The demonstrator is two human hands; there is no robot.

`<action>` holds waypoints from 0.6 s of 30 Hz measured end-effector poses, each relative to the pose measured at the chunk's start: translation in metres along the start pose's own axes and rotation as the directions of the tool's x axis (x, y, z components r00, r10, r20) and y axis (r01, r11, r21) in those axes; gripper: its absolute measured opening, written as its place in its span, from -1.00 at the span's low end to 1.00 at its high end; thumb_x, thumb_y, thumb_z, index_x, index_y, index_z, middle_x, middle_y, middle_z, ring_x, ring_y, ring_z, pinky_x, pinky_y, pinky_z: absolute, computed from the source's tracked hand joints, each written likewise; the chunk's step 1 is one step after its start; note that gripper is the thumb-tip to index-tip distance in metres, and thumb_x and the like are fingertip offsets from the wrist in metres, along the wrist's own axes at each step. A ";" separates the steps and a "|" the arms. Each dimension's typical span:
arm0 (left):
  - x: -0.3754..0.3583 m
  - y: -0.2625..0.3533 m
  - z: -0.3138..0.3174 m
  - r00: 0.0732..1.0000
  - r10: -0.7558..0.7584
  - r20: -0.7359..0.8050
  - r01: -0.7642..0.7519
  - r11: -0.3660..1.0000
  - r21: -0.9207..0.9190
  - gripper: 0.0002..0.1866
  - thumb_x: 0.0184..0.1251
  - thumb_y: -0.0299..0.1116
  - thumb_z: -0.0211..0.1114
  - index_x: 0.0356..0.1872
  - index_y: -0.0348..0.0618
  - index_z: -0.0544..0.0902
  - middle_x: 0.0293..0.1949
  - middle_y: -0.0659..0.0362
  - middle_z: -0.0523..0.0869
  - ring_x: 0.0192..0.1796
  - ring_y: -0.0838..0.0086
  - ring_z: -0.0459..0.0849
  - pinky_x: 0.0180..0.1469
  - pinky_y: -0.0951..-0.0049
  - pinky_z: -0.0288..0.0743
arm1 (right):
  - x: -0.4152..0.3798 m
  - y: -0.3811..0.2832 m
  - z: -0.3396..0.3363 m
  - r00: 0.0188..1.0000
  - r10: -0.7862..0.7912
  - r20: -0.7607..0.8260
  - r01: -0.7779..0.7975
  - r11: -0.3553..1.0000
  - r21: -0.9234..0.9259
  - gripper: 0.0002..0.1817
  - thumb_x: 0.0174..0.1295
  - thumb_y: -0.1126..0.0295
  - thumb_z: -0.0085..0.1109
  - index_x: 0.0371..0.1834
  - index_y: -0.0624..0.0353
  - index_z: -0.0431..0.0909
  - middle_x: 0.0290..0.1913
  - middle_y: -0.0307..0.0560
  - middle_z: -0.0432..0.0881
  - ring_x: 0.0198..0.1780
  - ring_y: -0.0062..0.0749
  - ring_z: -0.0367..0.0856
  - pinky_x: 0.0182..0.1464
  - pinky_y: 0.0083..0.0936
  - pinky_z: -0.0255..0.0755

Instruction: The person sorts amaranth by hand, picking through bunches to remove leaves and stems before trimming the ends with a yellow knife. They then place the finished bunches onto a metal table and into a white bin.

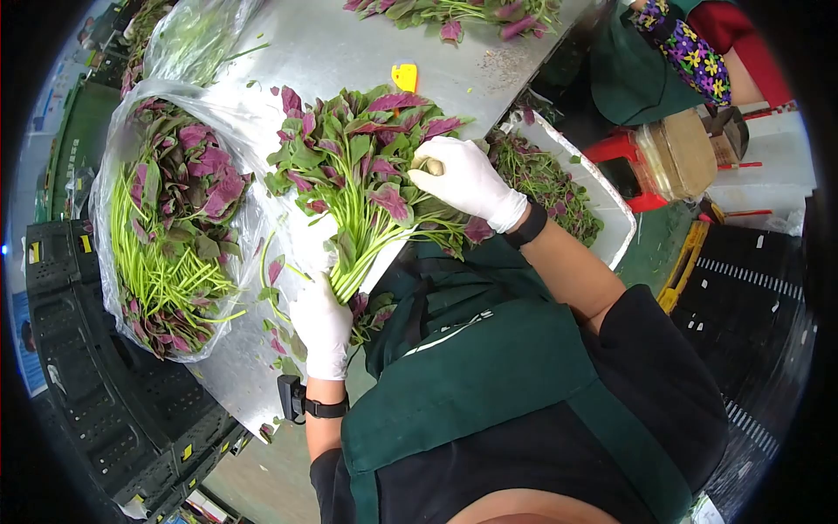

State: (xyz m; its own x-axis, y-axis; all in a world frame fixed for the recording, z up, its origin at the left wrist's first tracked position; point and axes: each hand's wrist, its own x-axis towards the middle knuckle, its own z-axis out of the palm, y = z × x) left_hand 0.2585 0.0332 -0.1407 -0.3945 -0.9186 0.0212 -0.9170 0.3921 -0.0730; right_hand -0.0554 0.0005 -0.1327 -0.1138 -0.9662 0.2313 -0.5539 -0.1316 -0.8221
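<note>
Two white-gloved hands were at work on one bunch of purple-and-green leaves (358, 153), set well apart from each other along its length. The left hand (321, 327) was closed around the lower ends of the pale green stems (371, 244), its fingers wrapped so that the stalks fanned up and away from the grip. The right hand (471, 179) was up at the leafy side of the bunch, its fingers bent inward in a loose curl over the foliage; whether it had a leaf pinched there, I could not tell. A black band (528, 227) circled the right wrist, and another, with a small dark device (292, 399) on it, the left. The bunch itself was held over the near edge of the metal table (323, 52), in front of the person's green apron (471, 375), its leaves spreading over the tabletop. Just beyond the leaves lay a yellow object (404, 76), partly covered by them. To the left of the bunch, a clear plastic bag (237, 131) held more of the same greens (209, 179), and loose leaves lay near the left hand. Beside the right hand and below the table's edge, a white-rimmed container (624, 223) held leafy pieces (550, 188). Farther off, another person's flowered sleeve (694, 57) showed at upper right.
</note>
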 end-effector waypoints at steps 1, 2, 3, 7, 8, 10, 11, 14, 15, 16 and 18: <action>0.000 -0.001 0.001 1.000 0.005 -0.016 -0.005 1.000 -0.001 -0.46 -0.13 -0.52 0.35 0.04 -0.22 0.57 -0.37 0.04 0.64 -0.28 0.09 0.65 -0.20 0.13 0.48 | 0.000 0.001 0.000 0.999 0.025 0.027 -0.026 0.999 0.030 -0.84 0.08 0.40 0.31 -0.30 0.22 0.62 -0.43 -0.06 0.53 -0.41 -0.25 0.53 -0.28 -0.39 0.44; 0.000 -0.001 0.001 1.000 0.004 -0.012 -0.004 1.000 0.000 -0.46 -0.13 -0.52 0.35 0.04 -0.22 0.57 -0.37 0.04 0.64 -0.28 0.09 0.64 -0.21 0.13 0.48 | 0.001 0.002 0.000 0.997 0.048 0.055 -0.051 0.997 0.060 -0.83 0.08 0.40 0.32 -0.31 0.23 0.62 -0.43 -0.06 0.53 -0.42 -0.27 0.52 -0.28 -0.40 0.43; 0.000 0.000 0.000 1.000 0.002 -0.009 -0.002 1.000 0.002 -0.46 -0.13 -0.52 0.35 0.04 -0.22 0.57 -0.37 0.04 0.64 -0.28 0.09 0.64 -0.21 0.13 0.48 | 0.001 0.002 0.000 0.994 0.070 0.085 -0.077 0.993 0.090 -0.83 0.08 0.40 0.33 -0.32 0.24 0.61 -0.44 -0.06 0.53 -0.42 -0.28 0.52 -0.28 -0.41 0.42; 0.000 0.001 -0.001 1.000 -0.008 0.016 0.007 1.000 0.027 -0.46 -0.13 -0.53 0.33 0.04 -0.23 0.57 -0.36 0.04 0.64 -0.28 0.10 0.64 -0.21 0.13 0.47 | 0.000 0.000 -0.006 0.985 0.086 0.150 -0.109 0.982 0.152 -0.84 0.04 0.36 0.35 -0.35 0.18 0.64 -0.47 -0.12 0.53 -0.43 -0.35 0.51 -0.29 -0.43 0.42; 0.000 0.001 -0.002 1.000 -0.006 0.018 0.006 1.000 0.023 -0.46 -0.13 -0.53 0.33 0.05 -0.23 0.57 -0.36 0.04 0.64 -0.28 0.10 0.64 -0.21 0.13 0.47 | -0.001 -0.003 -0.009 0.983 0.080 0.167 -0.105 0.983 0.148 -0.84 0.04 0.40 0.36 -0.35 0.20 0.62 -0.47 -0.11 0.52 -0.43 -0.36 0.50 -0.31 -0.47 0.40; 0.000 0.001 -0.003 1.000 -0.002 0.022 0.001 1.000 0.016 -0.46 -0.12 -0.53 0.33 0.05 -0.24 0.57 -0.36 0.04 0.64 -0.27 0.10 0.64 -0.22 0.13 0.47 | -0.004 -0.003 -0.012 0.986 0.026 0.165 -0.047 0.991 0.124 -0.85 0.03 0.45 0.35 -0.37 0.21 0.59 -0.44 -0.11 0.52 -0.41 -0.35 0.51 -0.30 -0.49 0.38; 0.000 0.001 -0.002 1.000 0.003 0.011 -0.004 1.000 0.023 -0.46 -0.12 -0.53 0.32 0.04 -0.23 0.56 -0.36 0.04 0.63 -0.28 0.10 0.64 -0.22 0.14 0.47 | -0.005 -0.002 -0.013 0.989 -0.024 0.146 0.008 0.995 0.104 -0.86 0.02 0.46 0.34 -0.38 0.19 0.58 -0.42 -0.12 0.53 -0.38 -0.33 0.52 -0.27 -0.47 0.39; -0.001 0.001 0.000 1.000 0.017 -0.015 -0.016 0.999 0.051 -0.50 -0.12 -0.53 0.32 0.01 -0.23 0.56 -0.37 0.05 0.62 -0.28 0.11 0.64 -0.23 0.14 0.47 | -0.010 0.001 -0.015 0.974 -0.218 0.057 0.222 0.972 -0.080 -0.88 -0.02 0.50 0.31 -0.42 0.13 0.55 -0.36 -0.15 0.55 -0.27 -0.26 0.56 -0.13 -0.37 0.40; -0.001 0.001 0.001 1.000 0.023 -0.022 -0.021 0.998 0.063 -0.51 -0.12 -0.53 0.32 -0.01 -0.22 0.56 -0.38 0.05 0.62 -0.29 0.11 0.64 -0.24 0.14 0.47 | -0.013 0.000 -0.015 0.956 -0.292 0.030 0.293 0.942 -0.165 -0.87 -0.03 0.51 0.30 -0.43 0.12 0.53 -0.34 -0.16 0.56 -0.22 -0.23 0.57 -0.08 -0.33 0.40; -0.002 0.001 0.001 0.999 0.028 -0.028 -0.026 0.997 0.076 -0.52 -0.12 -0.53 0.33 -0.03 -0.21 0.55 -0.38 0.05 0.62 -0.29 0.11 0.64 -0.25 0.13 0.47 | -0.016 -0.001 -0.016 0.970 -0.240 0.035 0.242 0.955 -0.173 -0.89 -0.07 0.48 0.27 -0.49 0.07 0.52 -0.25 -0.21 0.62 -0.11 -0.22 0.58 0.03 -0.26 0.36; -0.002 0.001 0.000 0.999 0.029 -0.029 -0.027 0.996 0.084 -0.56 -0.12 -0.53 0.32 -0.07 -0.19 0.55 -0.39 0.06 0.61 -0.30 0.12 0.63 -0.26 0.13 0.46 | -0.019 0.005 -0.017 0.966 -0.253 -0.050 0.238 0.949 -0.208 -0.89 -0.06 0.49 0.26 -0.50 0.09 0.50 -0.24 -0.20 0.63 -0.11 -0.22 0.59 0.03 -0.27 0.37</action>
State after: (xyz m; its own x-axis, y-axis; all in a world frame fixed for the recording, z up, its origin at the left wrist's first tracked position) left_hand 0.2579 0.0351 -0.1413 -0.4227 -0.9050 0.0482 -0.8980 0.4111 -0.1567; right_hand -0.0697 0.0223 -0.1323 -0.0112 -0.8890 0.4577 -0.7241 -0.3084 -0.6169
